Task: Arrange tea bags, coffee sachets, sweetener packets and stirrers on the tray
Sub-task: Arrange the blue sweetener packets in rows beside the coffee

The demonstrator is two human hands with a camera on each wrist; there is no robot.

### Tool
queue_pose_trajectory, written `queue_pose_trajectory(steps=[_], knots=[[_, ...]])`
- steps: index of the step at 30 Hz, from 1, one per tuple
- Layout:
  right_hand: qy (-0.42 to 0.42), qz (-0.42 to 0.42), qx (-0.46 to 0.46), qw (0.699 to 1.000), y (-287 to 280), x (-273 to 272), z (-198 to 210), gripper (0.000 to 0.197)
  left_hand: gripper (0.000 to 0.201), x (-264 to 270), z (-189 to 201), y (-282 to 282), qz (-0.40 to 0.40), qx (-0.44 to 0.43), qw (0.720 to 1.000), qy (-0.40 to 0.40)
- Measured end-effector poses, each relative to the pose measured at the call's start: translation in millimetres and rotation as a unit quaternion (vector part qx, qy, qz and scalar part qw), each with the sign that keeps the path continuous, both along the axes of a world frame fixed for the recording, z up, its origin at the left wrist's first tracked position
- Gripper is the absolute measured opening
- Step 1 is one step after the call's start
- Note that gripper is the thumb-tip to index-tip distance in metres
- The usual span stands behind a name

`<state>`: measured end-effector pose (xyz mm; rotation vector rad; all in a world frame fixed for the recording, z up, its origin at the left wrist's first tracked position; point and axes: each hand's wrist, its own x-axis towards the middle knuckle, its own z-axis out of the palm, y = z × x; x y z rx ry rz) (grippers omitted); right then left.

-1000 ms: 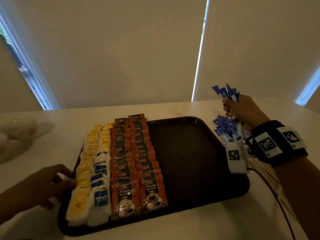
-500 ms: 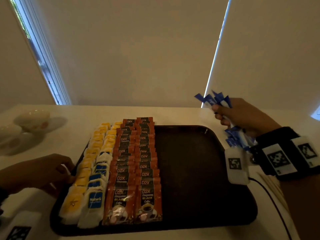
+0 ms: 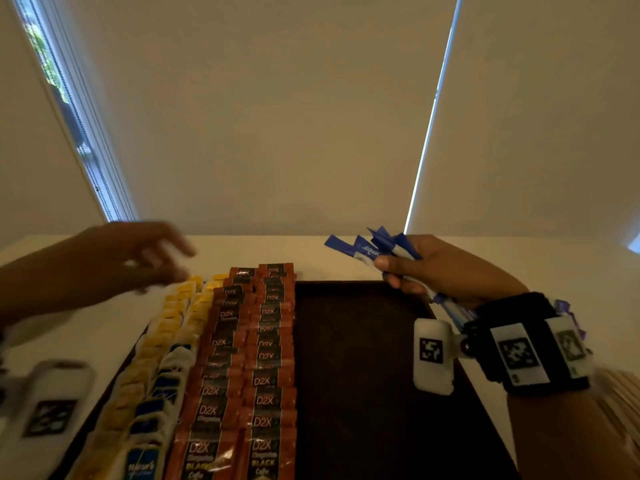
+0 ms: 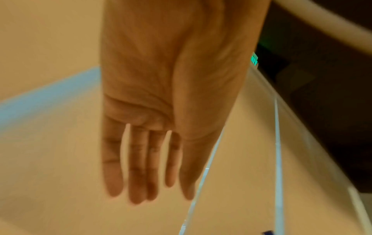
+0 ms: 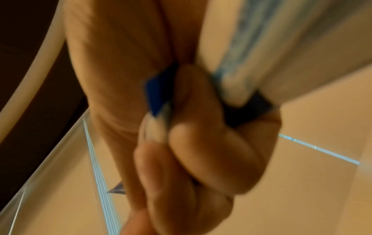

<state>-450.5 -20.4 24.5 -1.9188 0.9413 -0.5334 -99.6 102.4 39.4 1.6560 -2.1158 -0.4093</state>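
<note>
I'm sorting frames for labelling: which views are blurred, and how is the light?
Head view: dim and warm, left hand motion-smeared, coffee sachets legible. Left wrist view: soft throughout, open fingers smeared. Right wrist view: blurred, right hand gripping blue sweetener packets.

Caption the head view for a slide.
Right hand grips blue-and-white sweetener sticks above the dark brown plastic tray's bare half; left hand hovers open.

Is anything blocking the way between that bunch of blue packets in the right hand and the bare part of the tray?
Nothing visible. The right hand grips the blue packets above the tray's bare right side; the coffee sachets lie further left.
</note>
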Motion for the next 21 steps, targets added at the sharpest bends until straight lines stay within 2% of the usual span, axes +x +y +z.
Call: queue_pose_trajectory(steps=[2,4,6,8,10,13,17,20,21], knots=[[-0.037,0.014,0.026,0.999,-1,0,1,0.031,0.038,-54,27,-17,0.002,-0.04,0.999,0.029],[-0.085,0.027,0.065,0.994,-3,-1,3,0.031,0.039,-91,30,-41,-0.056,-0.093,0.994,0.025],[-0.125,0.039,0.108,0.985,-4,-3,4,0.025,0.039,-118,24,-58,-0.089,-0.104,0.991,0.0],[-0.147,0.048,0.141,0.978,-5,-5,3,0.025,0.028,-132,13,-73,-0.106,-0.123,0.987,0.008],[-0.156,0.046,0.157,0.974,-7,-6,1,0.029,0.014,-141,6,-78,-0.101,-0.148,0.982,0.051],[-0.155,0.002,0.132,0.979,-10,-8,2,0.028,0.004,-142,-1,-84,-0.059,-0.128,0.983,0.119],[-0.149,-0.059,0.047,0.986,-7,-7,7,0.034,0.005,-142,-2,-85,-0.014,-0.069,0.97,0.234],[-0.16,-0.073,0.012,0.984,-2,0,9,0.059,0.009,-145,-2,-86,0.006,-0.029,0.963,0.267],[-0.159,-0.077,0.008,0.984,-1,2,10,0.061,0.009,-146,-2,-85,0.009,-0.019,0.961,0.276]])
